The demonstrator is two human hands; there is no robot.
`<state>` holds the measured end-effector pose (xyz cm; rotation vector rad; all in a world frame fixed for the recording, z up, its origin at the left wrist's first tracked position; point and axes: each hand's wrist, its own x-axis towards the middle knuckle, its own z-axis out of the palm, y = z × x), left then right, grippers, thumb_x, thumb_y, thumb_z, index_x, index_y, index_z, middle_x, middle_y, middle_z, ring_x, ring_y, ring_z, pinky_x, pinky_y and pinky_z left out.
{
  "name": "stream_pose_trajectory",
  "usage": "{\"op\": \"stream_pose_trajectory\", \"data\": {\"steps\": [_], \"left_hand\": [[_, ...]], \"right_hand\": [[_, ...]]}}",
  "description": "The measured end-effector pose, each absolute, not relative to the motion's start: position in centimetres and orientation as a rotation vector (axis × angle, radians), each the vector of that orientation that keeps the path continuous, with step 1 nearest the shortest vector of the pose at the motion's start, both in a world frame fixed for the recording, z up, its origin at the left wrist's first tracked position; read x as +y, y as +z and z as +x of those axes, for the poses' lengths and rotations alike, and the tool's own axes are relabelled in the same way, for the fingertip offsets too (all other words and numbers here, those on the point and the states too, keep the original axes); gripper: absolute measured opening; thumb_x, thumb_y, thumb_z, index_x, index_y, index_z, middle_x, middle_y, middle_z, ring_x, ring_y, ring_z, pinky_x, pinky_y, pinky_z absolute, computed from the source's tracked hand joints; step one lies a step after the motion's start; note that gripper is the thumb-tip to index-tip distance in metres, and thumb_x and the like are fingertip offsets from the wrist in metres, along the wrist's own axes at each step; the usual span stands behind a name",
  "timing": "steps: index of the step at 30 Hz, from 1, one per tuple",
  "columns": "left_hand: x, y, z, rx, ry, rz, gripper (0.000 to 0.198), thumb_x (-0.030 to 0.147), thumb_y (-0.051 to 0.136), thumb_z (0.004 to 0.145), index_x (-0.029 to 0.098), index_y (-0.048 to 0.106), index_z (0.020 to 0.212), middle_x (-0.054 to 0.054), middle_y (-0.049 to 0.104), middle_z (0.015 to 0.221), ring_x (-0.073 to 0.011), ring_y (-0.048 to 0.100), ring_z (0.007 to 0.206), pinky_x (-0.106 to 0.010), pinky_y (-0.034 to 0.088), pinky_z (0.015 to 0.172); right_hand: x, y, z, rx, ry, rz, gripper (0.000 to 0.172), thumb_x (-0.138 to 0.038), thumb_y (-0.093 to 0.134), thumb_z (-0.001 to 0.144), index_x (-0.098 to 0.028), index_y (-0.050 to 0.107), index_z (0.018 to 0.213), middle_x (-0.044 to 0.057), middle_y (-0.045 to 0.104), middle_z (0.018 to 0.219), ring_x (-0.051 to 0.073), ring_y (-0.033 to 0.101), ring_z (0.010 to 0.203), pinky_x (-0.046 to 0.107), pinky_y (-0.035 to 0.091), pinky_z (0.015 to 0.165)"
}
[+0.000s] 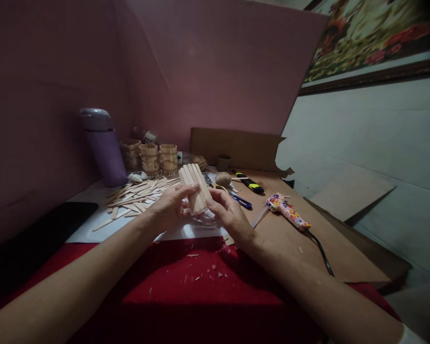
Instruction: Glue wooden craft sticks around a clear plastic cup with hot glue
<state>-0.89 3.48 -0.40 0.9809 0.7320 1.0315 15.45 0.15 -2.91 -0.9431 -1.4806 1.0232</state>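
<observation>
Craft sticks [197, 177], side by side, are held above the white paper [129, 229], long axis leaning up and leftward; I see the left hand [170, 204] pinching their left edge, the right hand [230, 210] pinching the lower right.

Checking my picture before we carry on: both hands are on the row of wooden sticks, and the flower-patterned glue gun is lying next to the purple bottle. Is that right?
Not quite: the flower-patterned glue gun lies on the brown cardboard at the right, across from the purple bottle, as the head view shows. Both hands are indeed on the row of wooden sticks.
</observation>
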Motion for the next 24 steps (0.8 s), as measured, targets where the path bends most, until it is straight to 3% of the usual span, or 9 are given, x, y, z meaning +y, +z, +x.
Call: {"op": "stream_pose_trajectory", "data": {"steps": [7, 24], "left_hand": [[3.45, -0.78, -0.75, 0.744, 1.033, 1.059, 0.047, 0.034, 0.083, 0.067, 0.013, 0.066, 0.105, -0.013, 0.071, 0.093, -0.0192, 0.066, 0.069, -0.033, 0.059, 0.058], [3.6, -1.2, -0.77, 0.709, 1.034, 1.141, 0.051, 0.036, 0.086, 0.065, 0.015, 0.065, 0.107, -0.01, 0.068, 0.097, -0.0203, 0.068, 0.076, -0.035, 0.059, 0.064]], "right_hand": [[0.41, -3.1, 15.31, -1.439, 1.057, -0.975, 0.059, -0.056, 0.07, 0.073, -0.017, 0.057, 0.115, 0.015, 0.066, 0.116, 0.028, 0.063, 0.104, 0.044, 0.053, 0.087], [0.51, -3.28, 15.33, -1.356, 1.103, -0.971, 0.045, -0.048, 0.073, 0.073, -0.019, 0.062, 0.105, 0.009, 0.07, 0.105, 0.022, 0.066, 0.094, 0.038, 0.053, 0.083]]}}
